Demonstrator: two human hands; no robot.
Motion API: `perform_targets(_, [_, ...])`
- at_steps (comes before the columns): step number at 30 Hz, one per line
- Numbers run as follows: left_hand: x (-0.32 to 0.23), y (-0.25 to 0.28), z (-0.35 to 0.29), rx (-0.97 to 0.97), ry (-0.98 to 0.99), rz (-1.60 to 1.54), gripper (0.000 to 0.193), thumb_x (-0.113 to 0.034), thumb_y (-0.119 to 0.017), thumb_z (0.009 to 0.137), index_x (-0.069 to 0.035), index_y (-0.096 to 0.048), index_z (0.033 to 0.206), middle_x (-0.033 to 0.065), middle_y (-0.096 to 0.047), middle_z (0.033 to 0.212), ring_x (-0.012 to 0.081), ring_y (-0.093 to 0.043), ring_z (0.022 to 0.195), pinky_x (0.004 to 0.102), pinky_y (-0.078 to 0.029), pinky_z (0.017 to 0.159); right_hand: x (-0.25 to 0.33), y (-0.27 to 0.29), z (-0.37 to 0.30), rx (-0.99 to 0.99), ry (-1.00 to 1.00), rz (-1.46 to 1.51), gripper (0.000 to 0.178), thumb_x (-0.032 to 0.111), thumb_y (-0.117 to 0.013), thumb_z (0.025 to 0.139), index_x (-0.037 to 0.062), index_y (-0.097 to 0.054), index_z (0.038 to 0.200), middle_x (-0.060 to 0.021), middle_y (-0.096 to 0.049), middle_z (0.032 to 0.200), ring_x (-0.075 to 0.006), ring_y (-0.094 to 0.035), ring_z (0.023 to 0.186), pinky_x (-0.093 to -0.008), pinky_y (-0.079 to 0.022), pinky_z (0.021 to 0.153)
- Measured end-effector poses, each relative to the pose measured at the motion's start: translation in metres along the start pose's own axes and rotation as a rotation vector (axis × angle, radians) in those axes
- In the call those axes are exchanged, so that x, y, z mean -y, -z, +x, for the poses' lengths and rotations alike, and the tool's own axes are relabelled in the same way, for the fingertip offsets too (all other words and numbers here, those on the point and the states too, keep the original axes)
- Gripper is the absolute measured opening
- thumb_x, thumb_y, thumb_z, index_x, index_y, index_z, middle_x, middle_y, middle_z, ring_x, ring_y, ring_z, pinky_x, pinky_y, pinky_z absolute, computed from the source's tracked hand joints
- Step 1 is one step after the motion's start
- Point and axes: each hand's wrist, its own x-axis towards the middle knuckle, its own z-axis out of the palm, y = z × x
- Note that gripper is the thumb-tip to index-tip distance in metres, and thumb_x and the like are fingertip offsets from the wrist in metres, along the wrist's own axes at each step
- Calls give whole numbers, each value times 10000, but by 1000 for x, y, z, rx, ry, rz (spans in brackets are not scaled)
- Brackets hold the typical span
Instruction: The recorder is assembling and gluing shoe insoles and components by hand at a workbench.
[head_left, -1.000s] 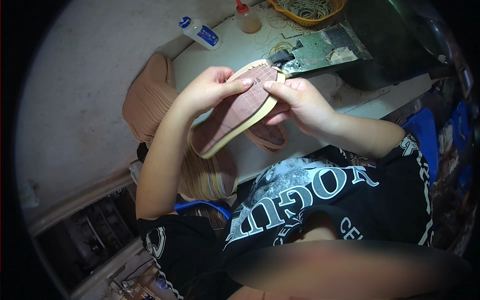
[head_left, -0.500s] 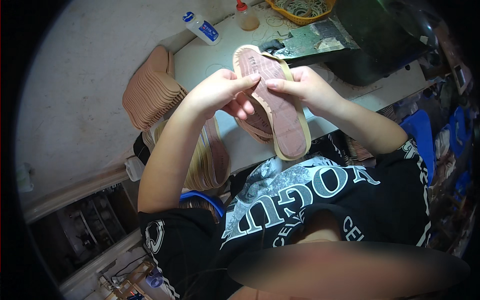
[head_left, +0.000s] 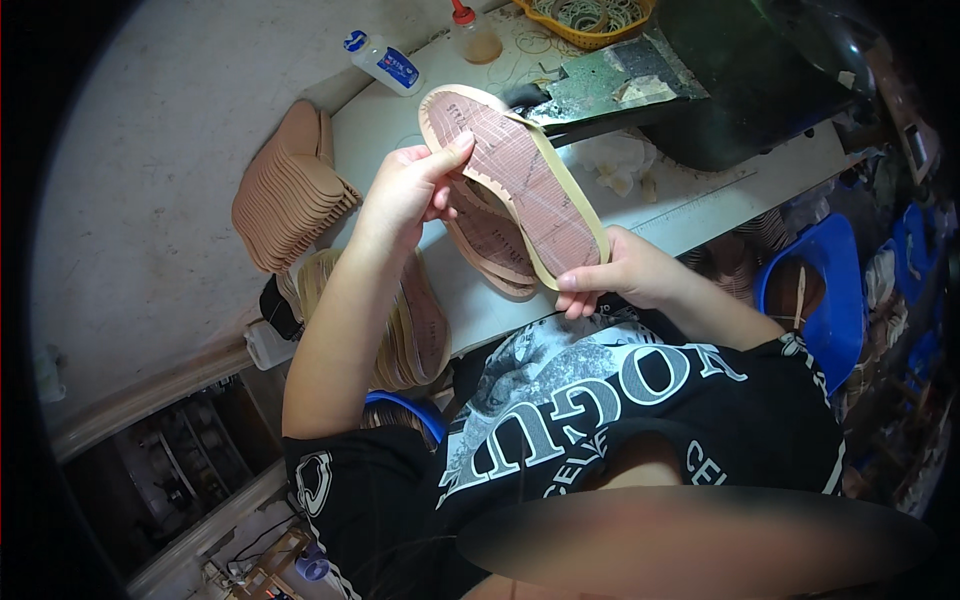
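Observation:
An insole (head_left: pixel 535 190) with a pinkish-brown face and a pale binding along its rim is held up slantwise between my hands. My left hand (head_left: pixel 410 190) pinches it near its far end, thumb on top and fingers beneath. At the near end my right hand (head_left: pixel 620 272) grips the bound edge, its thumb on the face. Small notches show along the insole's left edge. Beneath it, on the table, lie more insoles (head_left: pixel 492 245), partly covered by the held one.
Stacked tan insoles (head_left: pixel 290 195) lean at the left wall, with bound insoles (head_left: pixel 425 325) nearer me. A green and black machine (head_left: pixel 625 85) stands beyond my hands. Behind are a blue-capped bottle (head_left: pixel 385 65), a red-topped bottle (head_left: pixel 475 42) and a yellow basket (head_left: pixel 570 30). Blue bin (head_left: pixel 835 310) at right.
My right hand has slid from the insole's middle down to its near end. My left hand has shifted slightly left, and the insole has tilted and moved left with it.

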Motion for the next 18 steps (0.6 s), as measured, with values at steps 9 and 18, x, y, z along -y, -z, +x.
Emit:
perform_targets(9, [-19, 14, 12, -27, 27, 77, 442, -460, -697, 824, -70, -538, 690, -35, -414, 424, 62, -332, 330, 237, -426, 446, 18, -28, 4, -176, 196, 155, 251, 222, -624, 908, -27, -652, 926, -118, -688, 771, -123, -663, 627, -208, -519, 550])
perform_targets(18, [-43, 56, 61, -88, -111, 648, 830, -644, -674, 729, 21, -522, 1200, 183, -594, 1069, 220, -567, 1019, 318, -485, 779, 43, -44, 39, -277, 279, 287, 239, 226, -602, 912, -3, -661, 885, -107, -676, 717, -132, -652, 595, -213, -516, 553])
